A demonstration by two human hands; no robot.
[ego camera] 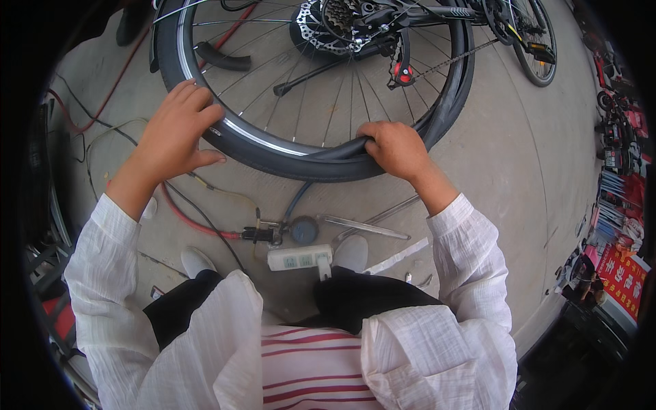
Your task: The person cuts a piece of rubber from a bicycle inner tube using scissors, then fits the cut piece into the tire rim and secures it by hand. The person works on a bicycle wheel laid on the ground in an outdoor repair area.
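Note:
A bicycle wheel with a black tire (266,161) and a silver-striped rim (256,137) stands before me. My left hand (187,123) rests at the tire's left side, fingers over the rim edge and thumb apart. My right hand (394,148) grips a black inner tube (346,150) at the lower right of the wheel, where the tube shows between tire and rim. Farther right, tube and tire run up beside the rim. At the hub are a disc brake rotor (310,32) and a sprocket cassette (339,16); a derailleur (402,72) with a red pulley carries the chain.
On the floor below the wheel lie an air gauge (304,230) with a red hose (192,221), a white power strip (300,257) and a metal lever (364,226). A kickstand (307,77) crosses behind the spokes. Another bicycle wheel (544,72) stands at upper right.

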